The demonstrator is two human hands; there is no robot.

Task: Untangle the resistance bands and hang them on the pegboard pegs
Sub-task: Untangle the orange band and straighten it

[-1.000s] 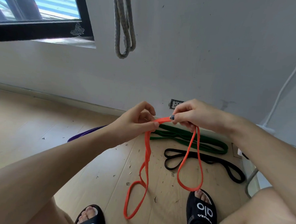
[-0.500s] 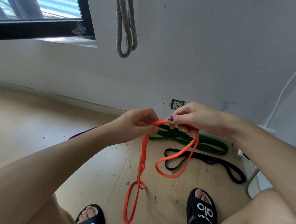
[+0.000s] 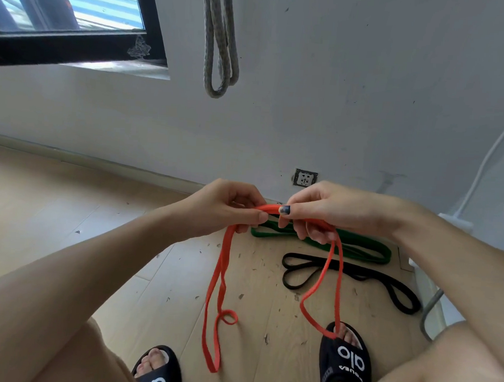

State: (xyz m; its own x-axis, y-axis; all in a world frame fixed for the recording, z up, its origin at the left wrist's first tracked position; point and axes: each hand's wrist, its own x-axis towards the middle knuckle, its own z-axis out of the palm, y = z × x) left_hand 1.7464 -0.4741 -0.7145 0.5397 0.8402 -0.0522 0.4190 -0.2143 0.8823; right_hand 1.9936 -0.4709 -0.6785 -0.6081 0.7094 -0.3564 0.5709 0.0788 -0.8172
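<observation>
Seen from above, the left hand (image 3: 229, 210) and right hand (image 3: 325, 212) pinch an orange resistance band (image 3: 217, 276) between curled fingers, holding it raised so its twisted loops hang free for untangling. Right of it, green band (image 3: 358, 249) and black band (image 3: 357, 272) lie on the floor (image 3: 68, 210).

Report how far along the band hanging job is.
Done: one grey band hangs on the wall. In hand: the left hand and right hand pinch the orange band, which shows a small twist low down. Left: the green band and black band lie on the floor.
</observation>
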